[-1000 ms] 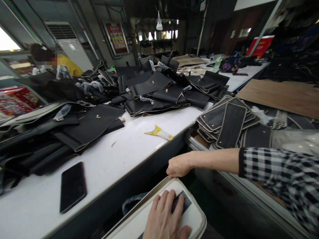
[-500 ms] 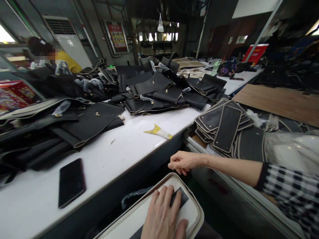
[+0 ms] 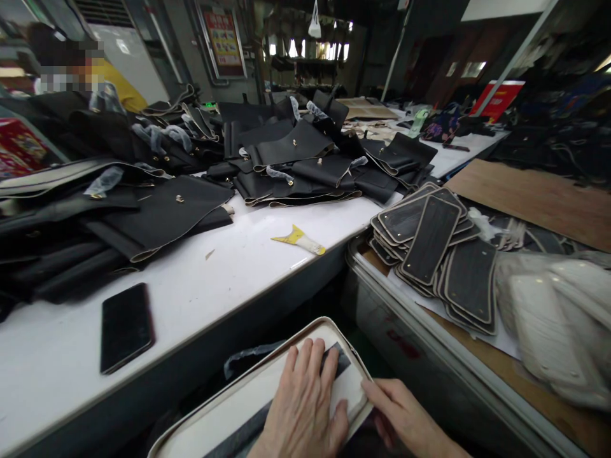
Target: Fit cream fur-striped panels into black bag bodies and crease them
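Note:
A cream panel with a rounded corner and a piped edge [image 3: 267,388] lies low in the middle of the view. My left hand [image 3: 303,404] rests flat on it with the fingers stretched out, partly over a small black patch [image 3: 337,361] on the panel. My right hand [image 3: 398,413] is at the panel's right edge, its fingers touching the rim from the side and underneath; the fingertips are partly hidden below the panel.
A white table [image 3: 229,280] carries heaps of black leather pieces [image 3: 296,168], a black phone [image 3: 126,324] and a yellow scraper [image 3: 298,240]. A stack of dark rounded panels [image 3: 432,235] and pale pieces [image 3: 548,312] lie on the right bench. A person in yellow [image 3: 119,89] is at the far left.
My right hand has come back from the panel's far corner to its right edge near me. The view has tilted slightly down and right. My left hand stays flat on the panel.

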Demonstrator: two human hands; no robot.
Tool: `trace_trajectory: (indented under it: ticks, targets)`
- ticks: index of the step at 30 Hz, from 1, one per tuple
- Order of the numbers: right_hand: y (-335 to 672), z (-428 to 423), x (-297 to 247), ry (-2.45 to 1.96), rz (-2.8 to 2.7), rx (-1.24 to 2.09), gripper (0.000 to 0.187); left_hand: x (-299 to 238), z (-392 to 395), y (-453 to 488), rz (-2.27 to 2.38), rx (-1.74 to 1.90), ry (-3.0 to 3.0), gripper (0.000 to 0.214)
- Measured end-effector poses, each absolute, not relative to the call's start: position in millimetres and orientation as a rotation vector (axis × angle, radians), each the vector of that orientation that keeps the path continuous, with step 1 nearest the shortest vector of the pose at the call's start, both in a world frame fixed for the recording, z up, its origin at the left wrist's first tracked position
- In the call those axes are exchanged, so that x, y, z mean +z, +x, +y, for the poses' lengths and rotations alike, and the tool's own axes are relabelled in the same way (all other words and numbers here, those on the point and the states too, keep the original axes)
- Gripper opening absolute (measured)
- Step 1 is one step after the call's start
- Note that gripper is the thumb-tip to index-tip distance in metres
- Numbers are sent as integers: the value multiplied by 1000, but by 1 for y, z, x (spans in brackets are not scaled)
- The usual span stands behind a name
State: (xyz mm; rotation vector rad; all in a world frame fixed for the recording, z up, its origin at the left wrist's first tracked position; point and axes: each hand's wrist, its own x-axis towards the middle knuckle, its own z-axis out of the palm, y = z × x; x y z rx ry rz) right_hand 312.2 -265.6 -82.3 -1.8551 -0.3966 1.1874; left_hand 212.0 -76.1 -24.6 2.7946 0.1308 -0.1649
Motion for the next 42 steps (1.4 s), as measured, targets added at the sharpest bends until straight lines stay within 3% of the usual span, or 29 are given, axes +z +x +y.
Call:
trace_trajectory:
  ticks: [8,15,18,25,30,36,42]
  targets:
    - [325,-262,-55,-1945,-635,1049,59,-18,-80,212,70,-122,2863,47]
    - [329,-253,-46,-2242,-774,847,39,-13,-78,214,44,-88,2876,42]
    - [319,-248,-60,-2175,-633,705,31,-9,-75,216,32,-69,2854,38]
    - [300,-241,-87,-1927,-291,642,43,-6,-72,221,12,-30,2828,30]
    - [301,-239,-75,-2027,-461,473,39,-7,-69,221,-15,-27,2820,23]
    - [306,-238,-69,-2059,-631,377,35,-11,-63,218,-85,-25,2820,29]
    - [304,-237,-69,-2107,-760,322,40,-3,-50,224,-141,-49,2795,27]
